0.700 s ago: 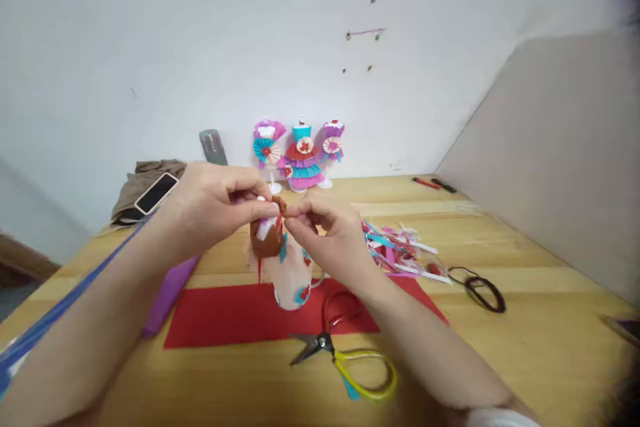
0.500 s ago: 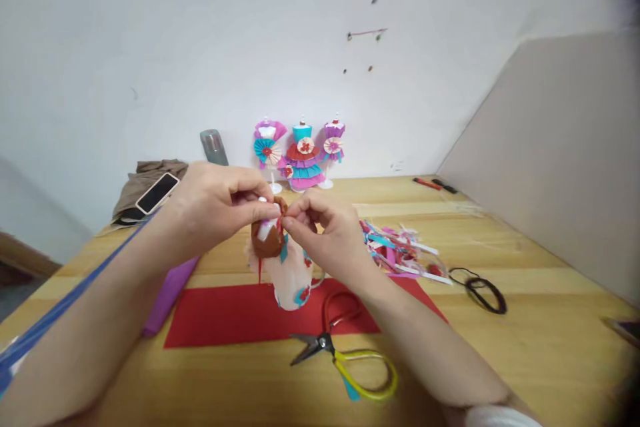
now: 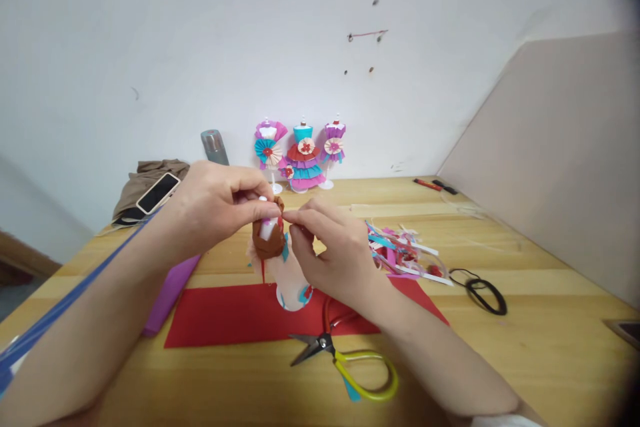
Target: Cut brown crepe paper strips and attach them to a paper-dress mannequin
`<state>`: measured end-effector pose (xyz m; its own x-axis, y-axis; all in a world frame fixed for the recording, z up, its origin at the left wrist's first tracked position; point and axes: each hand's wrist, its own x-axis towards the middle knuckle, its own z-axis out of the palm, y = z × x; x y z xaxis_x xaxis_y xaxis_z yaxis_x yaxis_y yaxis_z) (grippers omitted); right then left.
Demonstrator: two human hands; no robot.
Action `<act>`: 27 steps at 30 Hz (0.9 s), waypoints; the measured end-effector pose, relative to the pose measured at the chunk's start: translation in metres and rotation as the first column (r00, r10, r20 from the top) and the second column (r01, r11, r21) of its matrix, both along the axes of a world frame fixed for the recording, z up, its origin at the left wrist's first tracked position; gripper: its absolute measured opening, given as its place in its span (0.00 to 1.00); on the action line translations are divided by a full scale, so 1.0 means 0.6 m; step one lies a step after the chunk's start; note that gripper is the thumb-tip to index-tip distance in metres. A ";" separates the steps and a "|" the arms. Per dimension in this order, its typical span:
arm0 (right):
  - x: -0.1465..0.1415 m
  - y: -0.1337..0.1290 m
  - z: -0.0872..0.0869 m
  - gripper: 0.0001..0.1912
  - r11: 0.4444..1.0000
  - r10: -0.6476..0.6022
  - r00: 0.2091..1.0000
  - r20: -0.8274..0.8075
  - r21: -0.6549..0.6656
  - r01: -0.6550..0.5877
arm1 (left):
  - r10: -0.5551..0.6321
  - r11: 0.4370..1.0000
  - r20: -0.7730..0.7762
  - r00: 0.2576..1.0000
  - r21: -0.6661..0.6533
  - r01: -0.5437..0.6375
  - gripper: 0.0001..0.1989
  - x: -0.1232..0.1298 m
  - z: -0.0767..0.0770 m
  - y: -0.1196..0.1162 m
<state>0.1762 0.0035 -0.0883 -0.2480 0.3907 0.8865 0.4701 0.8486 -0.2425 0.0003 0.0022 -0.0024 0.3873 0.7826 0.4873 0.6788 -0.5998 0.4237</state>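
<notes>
A miniature dress form (image 3: 269, 230) is held up in front of me, tilted, with brown paper around its white bust and a pale pink skirt (image 3: 287, 277) trimmed with blue and red bits. My left hand (image 3: 227, 203) is closed on the top of the form, thumb across its shoulder. From the other side my right hand (image 3: 333, 247) presses its index finger to the red edge at the form's shoulder, its other fingers curled in. The spot where both hands' fingertips meet is partly hidden. Below the right hand lie scissors (image 3: 324, 343), blades apart, with one red and one yellow handle.
Red paper (image 3: 225, 317) lies under the form, purple paper (image 3: 173, 293) to its left. Dressed miniature forms (image 3: 303, 153) stand along the wall by a bottle (image 3: 214, 147). Paper scraps (image 3: 395, 247) and a black cord loop (image 3: 486, 295) are on the right.
My right hand has shifted slightly right and turned, its index finger now stretched to the form and the thumb drawn lower. The left hand keeps its hold.
</notes>
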 end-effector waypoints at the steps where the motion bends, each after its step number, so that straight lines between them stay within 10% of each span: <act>1: 0.000 -0.003 0.000 0.11 0.999 -0.043 0.998 0.039 0.029 0.042 | 0.001 1.000 0.001 1.000 0.003 -0.001 0.08 0.000 0.000 0.000; 9: 0.010 0.004 -0.006 0.10 0.966 -0.138 0.980 0.144 0.237 0.101 | -0.048 0.999 -0.011 0.999 0.025 0.049 0.08 -0.003 0.000 0.003; 27: 0.024 0.015 0.008 0.11 0.991 0.094 0.982 -0.166 -0.076 -0.107 | -0.013 0.999 -0.139 0.990 0.028 0.017 0.09 0.009 0.016 0.004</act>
